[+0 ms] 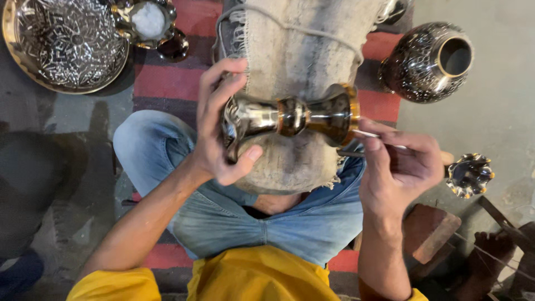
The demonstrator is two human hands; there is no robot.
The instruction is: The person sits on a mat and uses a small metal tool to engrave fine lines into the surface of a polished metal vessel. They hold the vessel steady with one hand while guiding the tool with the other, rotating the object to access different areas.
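Observation:
A shiny dark metal stand [292, 117], waisted like an hourglass with a brass-coloured rim, lies on its side on a worn cloth pad [301, 39] over my lap. My left hand [220, 122] grips its wider left end, thumb underneath. My right hand [398, 161] holds a thin engraving tool [370, 135] like a pen, with the tip touching the stand's right rim.
An engraved round metal tray [64, 42] and a small bowl holding white powder [147, 21] lie at the top left. An engraved dark vase [426, 61] sits at the top right, a small flower-shaped metal piece [470, 175] at right. A wooden block [429, 231] lies below it.

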